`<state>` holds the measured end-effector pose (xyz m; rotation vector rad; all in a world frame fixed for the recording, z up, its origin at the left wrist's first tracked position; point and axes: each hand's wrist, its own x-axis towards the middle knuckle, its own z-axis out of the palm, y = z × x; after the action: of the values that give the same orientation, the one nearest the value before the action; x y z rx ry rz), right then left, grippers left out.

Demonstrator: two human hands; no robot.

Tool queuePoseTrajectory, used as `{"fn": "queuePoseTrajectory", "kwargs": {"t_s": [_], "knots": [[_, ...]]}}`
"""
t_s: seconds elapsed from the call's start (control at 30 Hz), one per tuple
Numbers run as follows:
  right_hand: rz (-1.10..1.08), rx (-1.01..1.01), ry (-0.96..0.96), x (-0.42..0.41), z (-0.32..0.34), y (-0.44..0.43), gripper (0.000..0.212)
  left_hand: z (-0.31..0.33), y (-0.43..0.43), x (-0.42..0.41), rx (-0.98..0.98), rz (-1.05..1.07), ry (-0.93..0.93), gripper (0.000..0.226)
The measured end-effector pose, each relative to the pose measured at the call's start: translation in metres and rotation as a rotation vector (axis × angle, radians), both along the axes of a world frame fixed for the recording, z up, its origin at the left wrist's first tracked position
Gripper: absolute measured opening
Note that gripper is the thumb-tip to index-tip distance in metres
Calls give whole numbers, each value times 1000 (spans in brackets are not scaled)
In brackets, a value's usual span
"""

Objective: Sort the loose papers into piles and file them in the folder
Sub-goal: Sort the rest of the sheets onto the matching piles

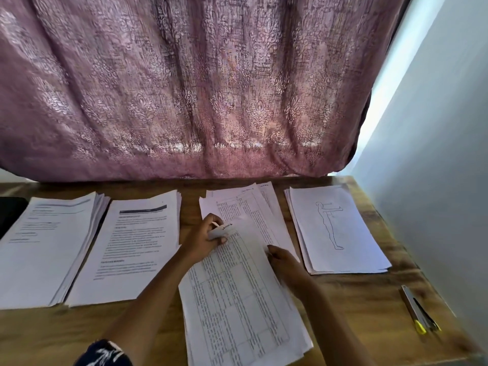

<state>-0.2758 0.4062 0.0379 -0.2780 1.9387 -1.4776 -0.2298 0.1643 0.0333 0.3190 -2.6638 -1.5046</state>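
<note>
Several paper piles lie on a wooden table (369, 299). A text pile (45, 247) sits at the far left and a second text pile (132, 249) beside it. A pile of table-printed sheets (237, 204) lies at the back middle, and a pile topped by a figure drawing (340, 228) at the right. A stack of table sheets (237, 307) lies in front of me. My left hand (204, 240) pinches the curled top corner of its upper sheet. My right hand (286, 264) grips that stack's right edge. No folder can be made out.
A stapler with a yellow tip (417, 310) lies near the table's right edge. A dark object (10, 212) sits at the far left edge. A purple patterned curtain (184, 88) hangs behind the table, and a pale wall (435, 180) stands to the right.
</note>
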Motion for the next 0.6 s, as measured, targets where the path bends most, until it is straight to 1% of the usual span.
{"fn": "queuePoseTrajectory", "kwargs": {"t_s": [0.07,0.1,0.17,0.23,0.3,0.37,0.43,0.5,0.53,0.6], "knots": [[17,9,-22,-3,-2,-1,26,-3,-4,1,74,1,-14,36],[18,34,-13,-7,0,-1,26,-4,-5,2,91,4,-22,35],[-14,74,50,-22,3,-4,23,-4,-4,1,71,8,-44,18],[-80,170,229,-48,5,-8,21,-3,-3,-2,65,34,-57,4],[-140,331,454,-79,10,-16,24,-5,-3,-5,67,54,-64,7],[-180,408,562,-111,10,-26,26,-7,-4,-7,107,83,-75,11],[-174,435,564,-138,5,-39,32,-12,-7,-5,124,119,-73,13],[-143,453,515,-156,-2,-53,44,-17,-10,-4,131,149,-75,13],[-131,470,487,-162,-5,-59,51,-19,-10,-4,149,162,-84,11],[-105,509,497,-168,-13,-68,66,-20,-11,-3,205,177,-99,4]]}}
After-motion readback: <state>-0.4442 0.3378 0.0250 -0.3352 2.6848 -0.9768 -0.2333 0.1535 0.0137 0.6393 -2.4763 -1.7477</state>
